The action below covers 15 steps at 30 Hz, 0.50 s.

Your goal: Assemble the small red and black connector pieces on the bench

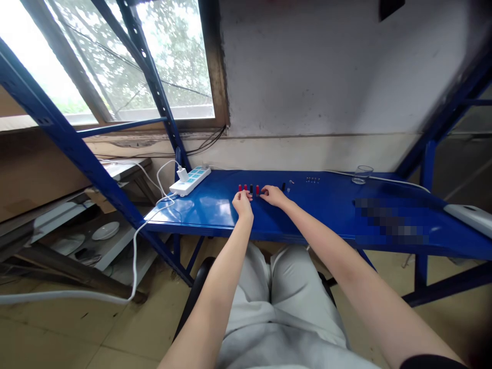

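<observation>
In the head view, the left hand had its fingertips drawn together just on the near side of two red pieces standing on the bench; whether it gripped anything, I could not tell. The right hand was curled, fingertips near a lone red piece, its grip equally unclear. Between the hands stood a black piece, and another black piece was just beyond the right hand. A glass stood well to that hand's right. The narrow pieces seemed easy to topple: a brushing knuckle could tip one into its neighbour, and the smooth surface might let it roll.
</observation>
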Available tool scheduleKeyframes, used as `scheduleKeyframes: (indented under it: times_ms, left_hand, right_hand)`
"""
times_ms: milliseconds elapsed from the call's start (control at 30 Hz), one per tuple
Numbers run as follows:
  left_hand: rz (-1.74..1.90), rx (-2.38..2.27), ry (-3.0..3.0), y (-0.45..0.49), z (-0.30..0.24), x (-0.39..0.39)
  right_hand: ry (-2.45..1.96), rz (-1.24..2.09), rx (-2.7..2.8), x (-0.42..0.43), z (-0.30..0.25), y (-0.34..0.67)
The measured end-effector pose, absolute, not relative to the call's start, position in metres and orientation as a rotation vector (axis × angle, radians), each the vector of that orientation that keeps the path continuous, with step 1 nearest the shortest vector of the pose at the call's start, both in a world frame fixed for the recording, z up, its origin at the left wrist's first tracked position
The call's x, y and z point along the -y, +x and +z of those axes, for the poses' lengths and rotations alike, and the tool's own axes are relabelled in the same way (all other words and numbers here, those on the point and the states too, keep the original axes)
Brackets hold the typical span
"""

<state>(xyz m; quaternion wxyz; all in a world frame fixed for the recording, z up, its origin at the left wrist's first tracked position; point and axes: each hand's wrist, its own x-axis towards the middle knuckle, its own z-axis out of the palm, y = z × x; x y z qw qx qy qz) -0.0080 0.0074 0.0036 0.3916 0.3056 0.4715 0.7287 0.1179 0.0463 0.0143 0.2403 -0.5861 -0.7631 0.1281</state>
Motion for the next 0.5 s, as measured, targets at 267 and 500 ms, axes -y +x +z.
scheduleKeyframes:
  times_ms: [267,500]
  left_hand:
    - [1.816,-1.252,0.979,-0.007,0.001,-0.004]
    - [1.542,-1.304,1.688,0.004,0.001,0.006]
  right_hand:
    - [-1.822,0.212,1.871,-0.026,0.022,0.198]
    - [-2.052,0.285,1.771,-0.051,0.014,0.218]
